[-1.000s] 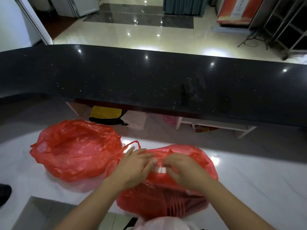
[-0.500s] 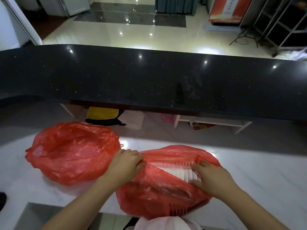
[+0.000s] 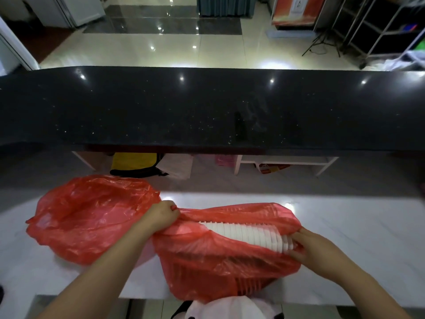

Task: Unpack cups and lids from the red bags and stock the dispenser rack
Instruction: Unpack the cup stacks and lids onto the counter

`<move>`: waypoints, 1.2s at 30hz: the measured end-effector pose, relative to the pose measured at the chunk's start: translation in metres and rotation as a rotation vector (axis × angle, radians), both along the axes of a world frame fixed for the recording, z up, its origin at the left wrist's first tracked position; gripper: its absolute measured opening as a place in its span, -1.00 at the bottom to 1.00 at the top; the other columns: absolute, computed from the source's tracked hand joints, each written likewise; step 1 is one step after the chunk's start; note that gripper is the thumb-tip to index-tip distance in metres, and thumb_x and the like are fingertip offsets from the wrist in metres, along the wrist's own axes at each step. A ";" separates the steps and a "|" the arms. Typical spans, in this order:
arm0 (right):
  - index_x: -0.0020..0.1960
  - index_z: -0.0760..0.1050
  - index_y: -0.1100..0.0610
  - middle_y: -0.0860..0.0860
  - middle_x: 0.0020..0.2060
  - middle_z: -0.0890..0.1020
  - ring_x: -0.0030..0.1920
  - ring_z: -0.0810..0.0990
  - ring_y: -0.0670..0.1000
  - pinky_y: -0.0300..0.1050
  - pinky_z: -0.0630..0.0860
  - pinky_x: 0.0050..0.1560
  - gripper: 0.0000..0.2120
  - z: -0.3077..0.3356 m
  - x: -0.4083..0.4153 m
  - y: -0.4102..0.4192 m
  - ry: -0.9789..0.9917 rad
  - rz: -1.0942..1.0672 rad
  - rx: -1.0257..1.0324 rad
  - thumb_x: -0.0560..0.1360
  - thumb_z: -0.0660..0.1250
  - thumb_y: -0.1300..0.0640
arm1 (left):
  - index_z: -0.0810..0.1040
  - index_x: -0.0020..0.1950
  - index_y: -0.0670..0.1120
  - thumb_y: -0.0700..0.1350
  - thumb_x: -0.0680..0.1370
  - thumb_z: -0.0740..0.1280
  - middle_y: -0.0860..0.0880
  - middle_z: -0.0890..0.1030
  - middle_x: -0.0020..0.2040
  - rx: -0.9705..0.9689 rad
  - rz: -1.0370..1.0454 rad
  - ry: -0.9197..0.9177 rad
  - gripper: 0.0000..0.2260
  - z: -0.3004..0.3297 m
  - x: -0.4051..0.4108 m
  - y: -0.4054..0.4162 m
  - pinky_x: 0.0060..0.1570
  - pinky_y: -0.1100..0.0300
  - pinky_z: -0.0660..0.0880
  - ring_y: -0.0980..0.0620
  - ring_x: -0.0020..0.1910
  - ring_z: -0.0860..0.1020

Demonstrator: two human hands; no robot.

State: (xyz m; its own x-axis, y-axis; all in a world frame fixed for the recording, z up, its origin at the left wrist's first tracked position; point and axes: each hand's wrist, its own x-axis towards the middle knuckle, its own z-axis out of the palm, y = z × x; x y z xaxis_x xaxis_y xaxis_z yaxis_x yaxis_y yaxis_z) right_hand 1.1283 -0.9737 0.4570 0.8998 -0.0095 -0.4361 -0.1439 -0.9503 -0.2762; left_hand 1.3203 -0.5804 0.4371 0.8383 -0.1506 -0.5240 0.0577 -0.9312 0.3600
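White cup stack (image 3: 247, 236) lies exposed in red bag (image 3: 218, 268).

A: State the surface nearest the camera.
B: A white, faintly veined marble worktop (image 3: 345, 226), lit brightly along its middle.

A: And behind it?
B: A raised black speckled stone counter ledge (image 3: 207, 107) spans the full width; ceiling lights reflect on it as small bright spots.

A: Under the ledge?
B: A white open shelf frame (image 3: 285, 160), a yellow and black bag (image 3: 134, 164), and pale folded paper sheets (image 3: 177, 166).

A: Beyond the counter?
B: A glossy cream tiled floor (image 3: 142, 51) with a dark grey tiled strip (image 3: 161, 25), a teal curtain (image 3: 226, 6), an orange-red standing banner (image 3: 299, 10), a black tripod stand (image 3: 322, 43) and a metal tube rack (image 3: 377, 26) at far right.
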 end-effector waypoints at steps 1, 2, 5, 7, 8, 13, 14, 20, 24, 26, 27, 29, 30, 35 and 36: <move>0.23 0.52 -0.23 -0.28 0.16 0.59 0.02 0.59 -0.16 -0.25 0.52 -0.01 -0.69 0.007 0.000 0.000 -0.044 0.032 -0.058 0.54 0.25 -0.28 | 0.59 0.26 -0.03 -0.04 0.57 0.32 -0.10 0.62 0.22 -0.051 -0.006 0.002 -0.72 0.000 -0.001 -0.002 0.16 0.13 0.48 -0.12 0.20 0.57; 0.19 0.55 -0.21 -0.24 0.11 0.64 -0.01 0.62 -0.14 -0.23 0.53 -0.03 -0.70 0.017 0.001 0.002 -0.087 0.067 -0.120 0.56 0.21 -0.28 | 0.54 0.35 -0.01 -0.04 0.55 0.32 -0.08 0.58 0.27 -0.114 -0.040 -0.050 -0.64 0.002 -0.003 -0.003 0.24 0.10 0.46 -0.09 0.24 0.53; 0.12 0.60 -0.19 -0.22 -0.08 0.70 -0.13 0.64 -0.13 -0.19 0.57 -0.12 -0.68 0.049 0.005 0.020 -0.252 0.064 -0.135 0.57 0.17 -0.27 | 0.58 0.29 0.00 -0.05 0.49 0.26 0.03 0.54 0.26 -0.272 -0.270 -0.424 -0.62 0.015 -0.016 -0.008 0.33 0.01 0.40 -0.01 0.29 0.44; 0.09 0.63 -0.14 -0.23 -0.10 0.69 -0.14 0.63 -0.14 -0.20 0.58 -0.12 -0.72 0.063 0.015 0.042 -0.335 0.109 -0.080 0.58 0.20 -0.21 | 0.64 0.16 0.00 -0.06 0.51 0.29 0.08 0.60 0.15 -0.332 -0.453 -0.550 -0.74 0.024 -0.028 -0.013 0.25 0.03 0.46 0.06 0.19 0.50; 0.11 0.64 -0.11 -0.20 -0.04 0.69 -0.07 0.65 -0.11 -0.17 0.58 -0.04 -0.76 0.066 0.022 0.055 -0.374 0.154 -0.038 0.58 0.27 -0.16 | 0.65 0.13 0.02 -0.04 0.53 0.32 0.10 0.61 0.11 -0.316 -0.536 -0.555 -0.79 0.027 -0.035 -0.014 0.22 0.02 0.48 0.08 0.14 0.52; 0.42 0.46 -0.01 -0.05 0.37 0.51 0.37 0.46 0.03 0.03 0.39 0.33 -0.57 0.047 0.060 0.139 -0.351 0.442 0.110 0.59 0.27 -0.11 | 0.39 0.47 0.21 0.36 0.44 0.20 0.12 0.35 0.48 0.126 -0.642 -0.442 -0.39 0.018 -0.066 0.008 0.55 -0.15 0.08 -0.03 0.52 0.25; 0.46 0.42 -0.01 -0.04 0.41 0.47 0.40 0.42 0.04 0.03 0.34 0.35 -0.54 0.039 0.066 0.154 -0.328 0.484 0.109 0.60 0.26 -0.11 | 0.27 0.54 0.22 0.39 0.42 0.18 0.11 0.26 0.55 0.178 -0.630 -0.406 -0.31 0.016 -0.070 0.016 0.55 -0.18 0.01 -0.05 0.57 0.17; 0.56 0.23 0.02 0.03 0.48 0.37 0.44 0.36 0.14 0.08 0.30 0.38 -0.33 0.006 0.106 0.212 -0.224 0.646 0.038 0.53 0.36 -0.11 | -0.11 0.63 0.17 0.52 0.36 0.17 0.10 -0.02 0.64 0.260 -0.506 -0.288 -0.04 0.001 -0.085 0.062 0.55 -0.20 -0.06 -0.07 0.62 -0.04; 0.59 0.11 0.04 0.11 0.46 0.37 0.39 0.41 0.21 0.11 0.35 0.36 -0.10 -0.011 0.118 0.229 -0.095 0.681 -0.047 0.42 0.47 -0.18 | -0.15 0.62 0.22 0.56 0.27 0.15 0.11 -0.02 0.64 0.170 -0.374 -0.155 0.03 -0.004 -0.081 0.074 0.55 -0.17 0.06 -0.05 0.62 -0.04; 0.59 0.06 0.03 0.13 0.40 0.41 0.34 0.44 0.21 0.09 0.39 0.32 -0.03 -0.015 0.120 0.233 -0.048 0.679 -0.074 0.38 0.50 -0.21 | -0.03 0.61 0.23 0.48 0.32 0.29 0.11 0.08 0.62 0.093 -0.303 -0.121 -0.04 -0.008 -0.078 0.077 0.50 -0.16 0.20 -0.04 0.59 0.08; 0.59 0.06 0.02 0.12 0.39 0.42 0.32 0.45 0.20 0.07 0.40 0.29 -0.03 -0.015 0.120 0.232 -0.040 0.673 -0.064 0.37 0.49 -0.21 | 0.07 0.60 0.22 0.42 0.36 0.34 0.10 0.18 0.59 0.047 -0.265 -0.115 -0.11 -0.009 -0.076 0.080 0.46 -0.13 0.28 -0.05 0.55 0.18; 0.57 0.08 -0.05 0.07 0.36 0.45 0.29 0.47 0.15 0.03 0.44 0.24 -0.07 -0.010 0.119 0.227 -0.053 0.653 -0.002 0.35 0.47 -0.21 | 0.23 0.55 0.21 0.29 0.45 0.37 0.07 0.37 0.47 -0.036 -0.210 -0.119 -0.29 -0.009 -0.072 0.089 0.36 -0.02 0.40 -0.05 0.43 0.37; 0.55 0.09 -0.10 0.02 0.34 0.46 0.27 0.48 0.12 0.02 0.46 0.20 -0.10 -0.005 0.118 0.222 -0.069 0.634 0.036 0.34 0.45 -0.21 | 0.25 0.55 0.20 0.24 0.49 0.37 0.06 0.42 0.42 -0.038 -0.209 -0.130 -0.35 -0.010 -0.071 0.093 0.34 0.00 0.41 -0.05 0.39 0.40; 0.54 0.01 -0.19 -0.08 0.33 0.42 0.25 0.45 0.05 0.03 0.48 0.19 -0.08 0.026 0.124 0.202 -0.100 0.555 0.151 0.31 0.41 -0.26 | -0.05 0.59 0.35 0.39 0.37 0.42 0.24 0.11 0.58 -0.207 -0.205 -0.154 -0.07 -0.004 -0.081 0.092 0.48 0.05 0.24 0.16 0.54 0.10; 0.55 0.00 -0.18 -0.08 0.36 0.41 0.28 0.43 0.04 0.02 0.47 0.23 -0.06 0.031 0.127 0.201 -0.112 0.553 0.164 0.33 0.43 -0.26 | -0.06 0.56 0.41 0.43 0.33 0.44 0.34 0.11 0.54 -0.331 -0.175 -0.149 -0.04 0.002 -0.082 0.087 0.46 0.09 0.23 0.24 0.52 0.11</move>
State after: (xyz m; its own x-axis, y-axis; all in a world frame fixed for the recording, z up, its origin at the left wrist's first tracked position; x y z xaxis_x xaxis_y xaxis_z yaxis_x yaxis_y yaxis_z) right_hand 1.2550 -0.7728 0.4877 0.7925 0.5339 -0.2947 0.3994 -0.8196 -0.4109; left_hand 1.2383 -0.4939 0.4391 0.8483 -0.4379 -0.2977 -0.1669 -0.7547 0.6345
